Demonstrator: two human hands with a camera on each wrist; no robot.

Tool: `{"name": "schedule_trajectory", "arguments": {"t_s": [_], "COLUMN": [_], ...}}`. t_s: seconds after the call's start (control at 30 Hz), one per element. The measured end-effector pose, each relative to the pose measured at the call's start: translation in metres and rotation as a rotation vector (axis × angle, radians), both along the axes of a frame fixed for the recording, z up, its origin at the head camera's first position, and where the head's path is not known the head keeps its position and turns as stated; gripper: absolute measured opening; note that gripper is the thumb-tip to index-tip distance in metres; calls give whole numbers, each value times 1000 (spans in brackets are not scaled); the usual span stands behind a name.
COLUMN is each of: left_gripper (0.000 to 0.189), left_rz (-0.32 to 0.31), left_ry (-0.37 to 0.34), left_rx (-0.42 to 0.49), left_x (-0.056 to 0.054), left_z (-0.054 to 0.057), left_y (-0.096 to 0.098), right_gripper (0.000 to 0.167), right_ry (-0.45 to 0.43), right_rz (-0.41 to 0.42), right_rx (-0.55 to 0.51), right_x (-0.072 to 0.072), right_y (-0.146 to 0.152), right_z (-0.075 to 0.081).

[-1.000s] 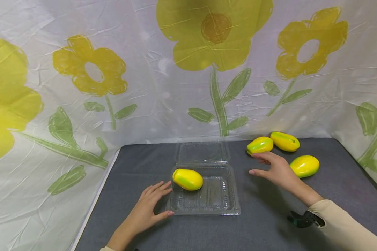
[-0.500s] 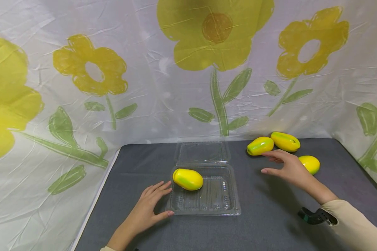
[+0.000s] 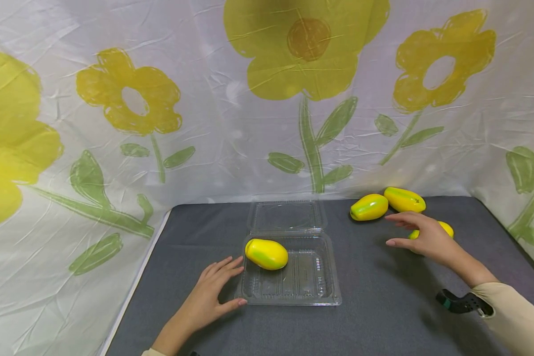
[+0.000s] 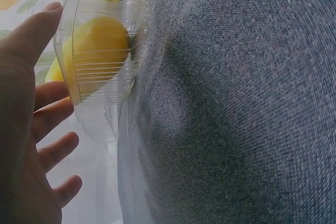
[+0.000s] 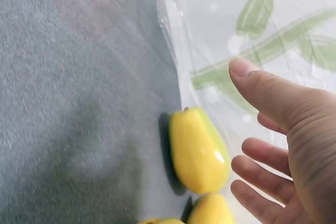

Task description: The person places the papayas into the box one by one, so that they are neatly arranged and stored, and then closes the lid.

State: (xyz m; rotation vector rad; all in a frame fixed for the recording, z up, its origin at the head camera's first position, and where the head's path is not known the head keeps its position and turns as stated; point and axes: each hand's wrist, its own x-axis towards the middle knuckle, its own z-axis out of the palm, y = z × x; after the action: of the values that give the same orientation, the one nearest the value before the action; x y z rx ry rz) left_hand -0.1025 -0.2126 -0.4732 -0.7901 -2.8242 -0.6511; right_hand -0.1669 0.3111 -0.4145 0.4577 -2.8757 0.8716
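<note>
A yellow-green papaya [image 3: 267, 254] lies in the left part of a clear plastic clamshell box [image 3: 293, 302], whose lid [image 3: 287, 216] is folded back. My left hand [image 3: 211, 291] holds nothing; its spread fingertips are right at the box's left rim, and in the left wrist view the papaya [image 4: 102, 51] shows through the clear wall. My right hand [image 3: 436, 242], fingers apart and slightly bent, hovers at the right, partly hiding one papaya [image 3: 447, 229]. Two more papayas lie behind it, one on the left [image 3: 369, 207] and another on the right [image 3: 405, 200].
Under everything is a dark grey cloth-covered table [image 3: 360, 326]. A pale curtain [image 3: 222, 163] printed with yellow flowers rises along its back edge, close behind the two rear papayas. A dark band [image 3: 460, 301] circles my right wrist.
My right hand has drifted right, away from the left rear papaya and over the front right one. The left hand, the box and the papayas stay where they were.
</note>
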Motion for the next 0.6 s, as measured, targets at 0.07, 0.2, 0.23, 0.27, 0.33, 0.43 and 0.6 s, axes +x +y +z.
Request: {"name": "schedule_trajectory", "arguments": {"t_s": [0.07, 0.2, 0.23, 0.27, 0.33, 0.43, 0.6], "left_gripper": [73, 73, 73, 73, 73, 73, 73], "left_rz": [-1, 0, 0, 0, -2, -7, -10], "left_ry": [3, 6, 7, 7, 9, 9, 15], "left_rx": [1, 0, 0, -1, -2, 1, -2], "left_x": [0, 1, 0, 0, 0, 0, 0], "left_z": [0, 0, 0, 0, -1, -1, -1], "left_y": [0, 0, 0, 0, -1, -1, -1], "right_gripper": [64, 66, 66, 67, 67, 64, 61], "right_ry": [-17, -55, -65, -73, -85, -78, -56], "right_rz": [-8, -24, -28, -34, -46, -48, -59], "right_rx": [-10, -20, -20, -19, -15, -23, -14], "right_x": [1, 1, 2, 2, 2, 2, 2], "right_y": [4, 13, 15, 17, 22, 28, 37], "right_z": [1, 2, 2, 2, 3, 3, 3]}}
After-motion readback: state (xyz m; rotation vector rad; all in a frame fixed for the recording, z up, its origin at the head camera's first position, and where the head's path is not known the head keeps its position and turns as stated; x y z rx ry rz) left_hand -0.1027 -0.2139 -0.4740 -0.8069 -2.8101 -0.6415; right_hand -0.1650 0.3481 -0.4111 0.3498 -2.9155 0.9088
